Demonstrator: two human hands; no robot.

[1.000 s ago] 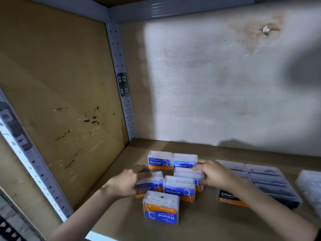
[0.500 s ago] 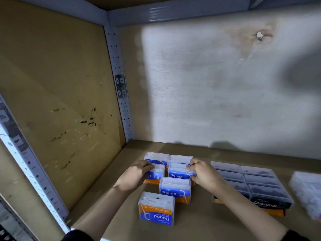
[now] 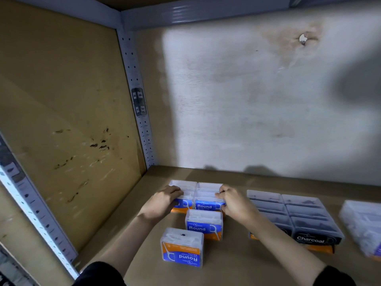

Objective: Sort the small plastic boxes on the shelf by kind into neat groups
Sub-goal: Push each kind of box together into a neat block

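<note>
Several clear plastic boxes with blue and orange "Round" labels stand on the brown shelf board [image 3: 237, 267]. Two sit at the back [image 3: 209, 185], two more in a second row. My left hand [image 3: 162, 200] grips the left box of that row [image 3: 183, 203] at its outer side. My right hand [image 3: 232, 201] grips the right box [image 3: 206, 203] at its outer side. The two boxes touch each other. A fifth Round box [image 3: 204, 226] stands just in front of them. A sixth [image 3: 182, 247] lies nearest me, turned upside down.
A block of dark "Charcoal" boxes [image 3: 292, 217] lies in two columns to the right. More clear boxes [image 3: 362, 226] sit blurred at the far right edge. The shelf's side panel [image 3: 61, 120] and perforated upright [image 3: 140, 112] close the left; the back wall [image 3: 257, 100] is behind.
Both hands have slid the two second-row Round boxes back against the rear pair. The camera has shifted slightly; the front two boxes have not moved.
</note>
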